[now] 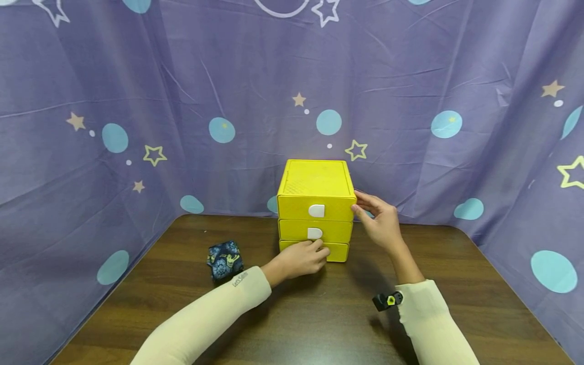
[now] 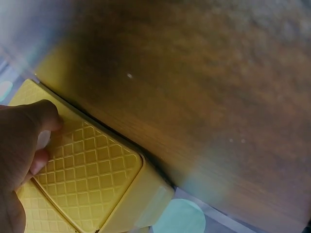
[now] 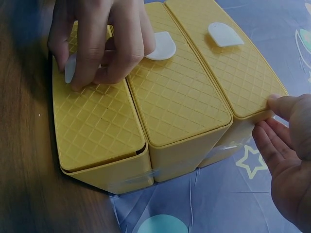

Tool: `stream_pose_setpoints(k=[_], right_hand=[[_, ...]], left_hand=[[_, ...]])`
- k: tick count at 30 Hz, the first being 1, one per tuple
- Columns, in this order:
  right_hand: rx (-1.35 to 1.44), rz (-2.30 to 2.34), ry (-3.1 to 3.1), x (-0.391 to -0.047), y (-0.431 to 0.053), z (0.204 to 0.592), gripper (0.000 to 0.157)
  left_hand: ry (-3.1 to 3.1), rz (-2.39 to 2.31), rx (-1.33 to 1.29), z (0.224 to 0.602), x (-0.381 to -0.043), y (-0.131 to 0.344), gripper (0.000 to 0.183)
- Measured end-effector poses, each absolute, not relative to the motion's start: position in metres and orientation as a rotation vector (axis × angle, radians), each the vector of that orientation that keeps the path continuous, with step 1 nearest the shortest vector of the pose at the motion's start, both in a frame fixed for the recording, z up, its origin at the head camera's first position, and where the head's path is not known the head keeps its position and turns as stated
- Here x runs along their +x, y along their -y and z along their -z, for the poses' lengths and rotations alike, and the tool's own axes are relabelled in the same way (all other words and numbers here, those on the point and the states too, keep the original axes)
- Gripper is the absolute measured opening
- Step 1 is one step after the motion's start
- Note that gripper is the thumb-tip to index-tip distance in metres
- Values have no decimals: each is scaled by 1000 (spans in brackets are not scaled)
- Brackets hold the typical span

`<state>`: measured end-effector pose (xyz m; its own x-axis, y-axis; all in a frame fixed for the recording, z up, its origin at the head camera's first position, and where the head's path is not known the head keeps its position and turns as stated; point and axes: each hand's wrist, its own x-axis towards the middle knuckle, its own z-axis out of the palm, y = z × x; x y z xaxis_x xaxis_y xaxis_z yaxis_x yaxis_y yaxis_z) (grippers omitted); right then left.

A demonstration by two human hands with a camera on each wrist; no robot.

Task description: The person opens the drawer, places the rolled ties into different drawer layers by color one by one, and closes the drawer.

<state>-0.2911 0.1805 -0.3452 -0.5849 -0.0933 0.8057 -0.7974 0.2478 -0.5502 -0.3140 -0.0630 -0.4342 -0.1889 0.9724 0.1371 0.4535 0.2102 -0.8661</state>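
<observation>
A yellow three-drawer box [image 1: 317,178] stands at the back of the table, a white tab handle on each drawer front. In front of its bottom drawer [image 3: 99,128], my left hand [image 1: 304,257] pinches that drawer's white handle [image 3: 70,68] between thumb and fingers. A narrow dark gap shows along the drawer front's edge in the right wrist view. My right hand [image 1: 380,223] rests against the box's upper right corner, thumb on the front edge and nearly straight fingers along the side. The upper two drawers sit flush.
A folded dark blue patterned cloth [image 1: 225,259] lies on the brown table [image 1: 328,324], left of the box. Behind the table hangs a purple curtain [image 1: 255,76] with stars and blue dots. A black strap device [image 1: 387,301] sits at my right wrist.
</observation>
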Motion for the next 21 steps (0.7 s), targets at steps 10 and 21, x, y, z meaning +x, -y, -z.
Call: stream_pose_setpoints(k=[10, 21], right_hand=[[816, -1361, 1871, -290, -179, 345, 36], [807, -1369, 1879, -290, -180, 345, 36]], left_hand=[[1758, -916, -1335, 434, -312, 64, 20], [1792, -956, -1348, 434, -306, 65, 22]])
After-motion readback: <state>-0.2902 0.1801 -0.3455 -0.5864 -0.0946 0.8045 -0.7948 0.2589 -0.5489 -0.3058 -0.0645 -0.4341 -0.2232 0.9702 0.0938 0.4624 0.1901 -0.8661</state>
